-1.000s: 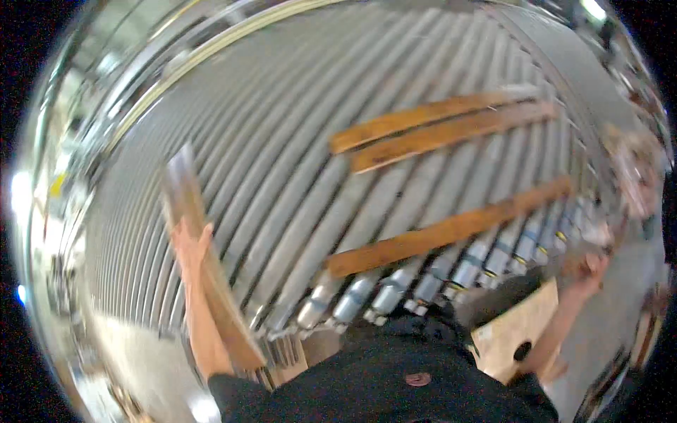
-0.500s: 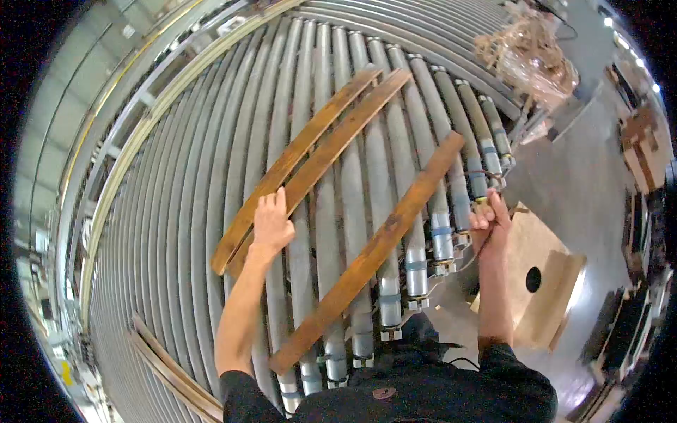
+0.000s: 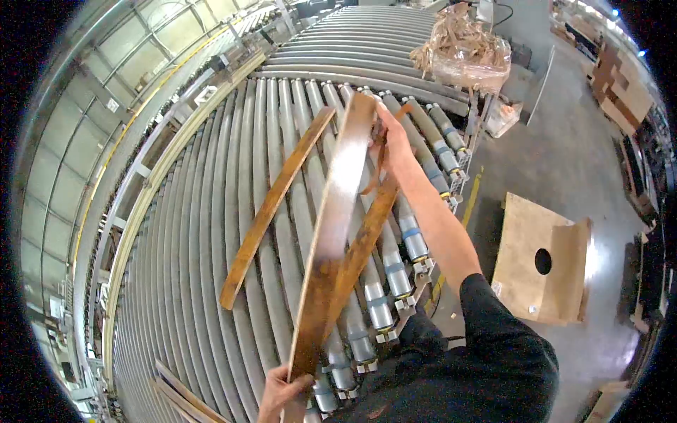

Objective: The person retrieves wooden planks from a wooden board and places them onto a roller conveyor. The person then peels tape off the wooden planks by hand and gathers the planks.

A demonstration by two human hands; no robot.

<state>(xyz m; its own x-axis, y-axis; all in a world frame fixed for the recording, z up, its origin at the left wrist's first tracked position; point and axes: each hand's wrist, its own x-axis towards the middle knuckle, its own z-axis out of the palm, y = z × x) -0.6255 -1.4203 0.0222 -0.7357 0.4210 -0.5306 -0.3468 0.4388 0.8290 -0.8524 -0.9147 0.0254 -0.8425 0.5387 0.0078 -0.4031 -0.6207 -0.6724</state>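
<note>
A long brown wooden board (image 3: 338, 211) is raised at a slant above the rollers, light glaring off its upper face. My left hand (image 3: 283, 389) is closed on its lower end, thumb on the face. Near the top, my right hand (image 3: 392, 137) grips the board's far edge, fingers partly hidden. A thin brown strip (image 3: 374, 185) hangs beside the right hand; whether the fingers pinch it, I cannot tell. Under the raised board, a second wooden board (image 3: 367, 236) lies across the rollers. A third board (image 3: 276, 208) rests on them to the left.
The grey roller conveyor (image 3: 204, 233) spreads under everything. More strips of wood (image 3: 185, 396) lie at lower left. Crumpled brown paper in plastic (image 3: 469, 60) sits at the back right. On the floor to the right stands a wooden piece with a round hole (image 3: 525, 247).
One of the paired boards on the left has been picked up and now sits between both hands. My right hand has swung up and leftward to its far end; my left has come down.
</note>
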